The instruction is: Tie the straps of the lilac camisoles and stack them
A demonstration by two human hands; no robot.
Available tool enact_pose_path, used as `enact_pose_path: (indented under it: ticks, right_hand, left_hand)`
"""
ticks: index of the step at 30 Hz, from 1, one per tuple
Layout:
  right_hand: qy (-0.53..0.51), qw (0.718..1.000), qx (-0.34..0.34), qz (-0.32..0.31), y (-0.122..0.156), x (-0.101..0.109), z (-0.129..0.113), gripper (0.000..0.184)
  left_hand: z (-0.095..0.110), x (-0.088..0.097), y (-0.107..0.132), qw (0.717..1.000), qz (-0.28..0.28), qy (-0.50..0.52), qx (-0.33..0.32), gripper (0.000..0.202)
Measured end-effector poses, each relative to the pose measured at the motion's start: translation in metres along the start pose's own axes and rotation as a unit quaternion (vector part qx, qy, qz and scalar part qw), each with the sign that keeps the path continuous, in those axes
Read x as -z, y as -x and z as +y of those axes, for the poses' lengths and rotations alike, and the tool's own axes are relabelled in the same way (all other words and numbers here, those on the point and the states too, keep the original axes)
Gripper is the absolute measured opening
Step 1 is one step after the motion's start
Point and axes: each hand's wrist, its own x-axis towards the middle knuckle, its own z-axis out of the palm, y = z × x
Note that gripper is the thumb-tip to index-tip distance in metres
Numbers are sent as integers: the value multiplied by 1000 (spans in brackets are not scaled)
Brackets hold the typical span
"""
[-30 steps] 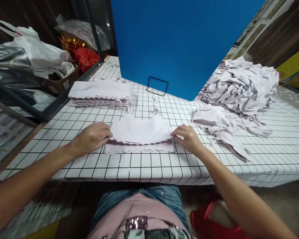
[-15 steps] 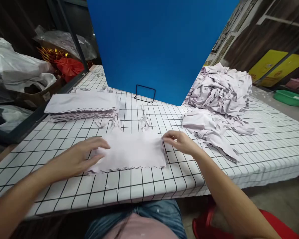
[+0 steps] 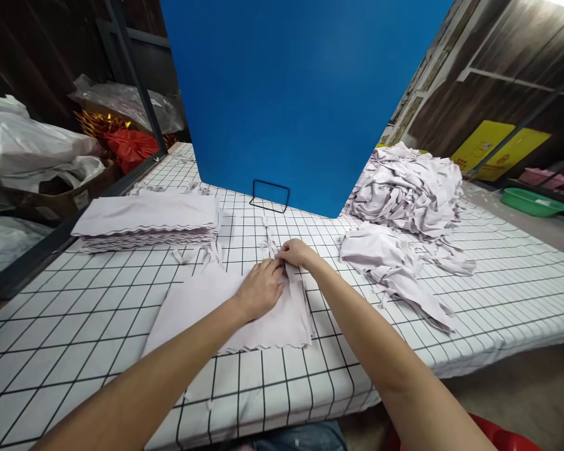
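A pale pinkish-white fabric piece (image 3: 188,299), with a wavy lower edge, lies flat in front of me, and other layers show beneath its right side. My left hand (image 3: 262,289) rests palm down on its upper right part, fingers stretched out. At the top edge, my right hand (image 3: 295,253) pinches a bit of the fabric close to the left fingertips. Thin fabric strips (image 3: 267,235) extend from the top edge there. What lies under the left palm is hidden.
A neat stack of similar fabric (image 3: 145,216) stands at left. Loose fabric is heaped in a pile (image 3: 404,188) at right, with crumpled pieces (image 3: 380,250) before it. A blue panel (image 3: 282,94) rises behind a black wire frame (image 3: 270,195). The checked tablecloth (image 3: 98,313) covers the table.
My left hand has moved right, from the fabric's left side onto its upper right. My right hand has shifted left from the right edge to the top edge.
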Motion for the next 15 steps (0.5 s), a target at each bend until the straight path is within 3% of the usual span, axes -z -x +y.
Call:
enact_pose_path:
  ticks: [8,15]
  right_hand:
    - [-41,999,13,24,-12,-5,1,17]
    - [-111,994,3,4,-19,-2,5,19]
  left_hand:
    - [-1,-3,-1,1000,7,4,3,40]
    - [-2,-4,1,1000,13,4,-2,40]
